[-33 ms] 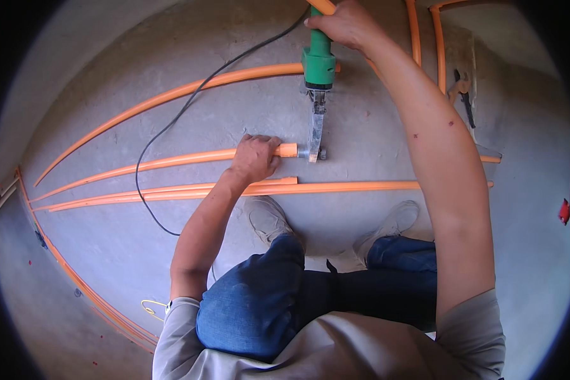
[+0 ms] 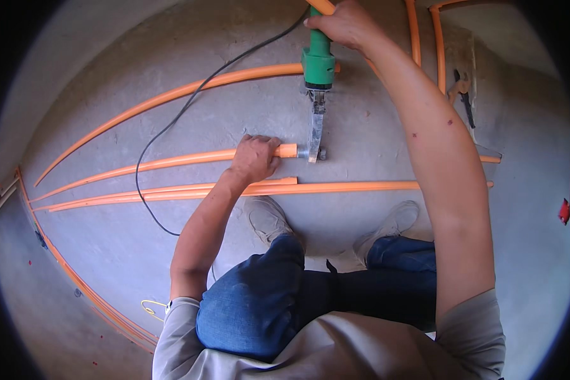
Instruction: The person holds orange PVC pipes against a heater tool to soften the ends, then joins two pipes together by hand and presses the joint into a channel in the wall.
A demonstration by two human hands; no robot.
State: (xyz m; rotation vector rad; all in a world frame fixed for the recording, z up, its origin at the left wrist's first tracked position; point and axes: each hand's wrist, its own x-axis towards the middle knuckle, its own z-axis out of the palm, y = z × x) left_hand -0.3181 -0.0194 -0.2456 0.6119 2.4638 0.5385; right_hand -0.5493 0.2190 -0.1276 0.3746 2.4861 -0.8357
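Gripping likely light, stiff orange pipe (image 2: 196,157) near its end toward floor's (image 2: 367,139) right edge, my left hand (image 2: 256,157), right hand (image 2: 349,25) round green tool (image 2: 319,68).

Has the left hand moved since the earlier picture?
No. Against the long orange pipe nearest the shoes, the left hand shows no visible shift either way.

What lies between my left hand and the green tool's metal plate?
In the head view, the end of the orange pipe sticks out past your left hand, then a short grey metal piece before the metal plate.
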